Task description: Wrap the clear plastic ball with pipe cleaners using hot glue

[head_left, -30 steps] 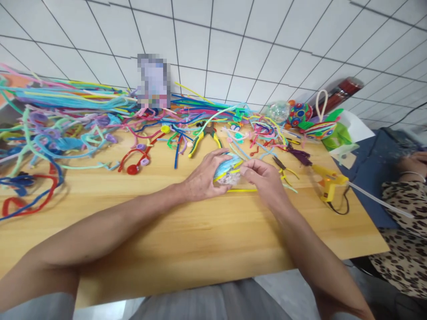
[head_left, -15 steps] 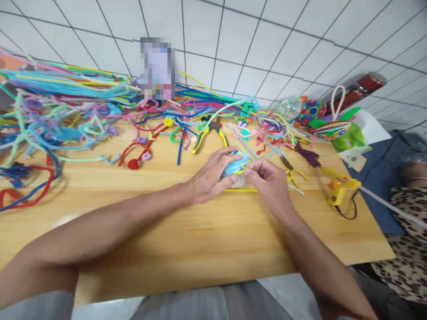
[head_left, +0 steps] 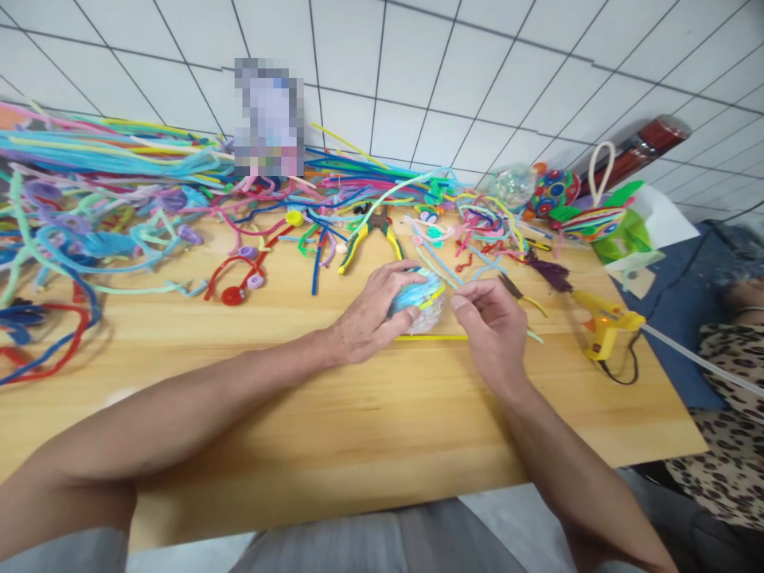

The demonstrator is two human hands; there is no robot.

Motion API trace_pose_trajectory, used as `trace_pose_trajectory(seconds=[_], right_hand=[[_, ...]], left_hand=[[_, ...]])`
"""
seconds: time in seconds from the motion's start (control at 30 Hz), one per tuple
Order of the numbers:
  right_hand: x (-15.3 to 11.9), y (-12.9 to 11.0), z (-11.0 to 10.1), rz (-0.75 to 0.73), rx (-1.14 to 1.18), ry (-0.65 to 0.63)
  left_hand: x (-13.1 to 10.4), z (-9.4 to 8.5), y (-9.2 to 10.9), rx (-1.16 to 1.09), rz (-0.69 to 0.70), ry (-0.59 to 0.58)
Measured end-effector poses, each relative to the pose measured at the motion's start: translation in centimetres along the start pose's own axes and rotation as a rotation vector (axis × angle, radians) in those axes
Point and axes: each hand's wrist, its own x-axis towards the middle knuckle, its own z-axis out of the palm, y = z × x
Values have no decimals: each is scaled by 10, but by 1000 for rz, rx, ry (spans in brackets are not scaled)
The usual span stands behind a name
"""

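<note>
A small rounded bundle (head_left: 427, 312), blue above and clear and glittery below with a yellow line across it, sits just right of the frame's centre. The left hand (head_left: 379, 314) curves around its left side, fingers over the top and thumb in front, holding it. Just off its right side is the right hand (head_left: 493, 322), thumb and forefinger drawn close together; whether they pinch anything cannot be told. A yellow strip (head_left: 438, 337) lies flat just below the bundle.

Close above are large pliers (head_left: 356, 248), handles spread; smaller pliers (head_left: 535, 305) are partly hidden behind the right hand. Farther right lies a yellow glue gun (head_left: 606, 322), near the table's right edge. Fuzzy coloured stems (head_left: 119, 155) crowd the upper left and run along the tiled wall (head_left: 418, 72). Plain wood of the table (head_left: 358, 422) spreads between the forearms, down to its slanting front edge. A patterned sleeve (head_left: 731, 358) shows at far right.
</note>
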Motion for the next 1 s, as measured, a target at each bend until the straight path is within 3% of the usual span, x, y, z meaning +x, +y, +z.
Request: trace_pose_trajectory(seconds=[0.23, 0.33, 0.67, 1.0], right_hand=[[-9, 7, 1, -498, -335, -82], [-10, 12, 1, -621, -410, -82], [-13, 17, -1, -768, -590, -65], [-13, 13, 3, -777, -603, -43]], left_hand=[[0, 0, -2, 11, 19, 11], [0, 1, -1, 12, 25, 16], [-1, -1, -2, -1, 22, 4], [-2, -5, 0, -74, 6, 3]])
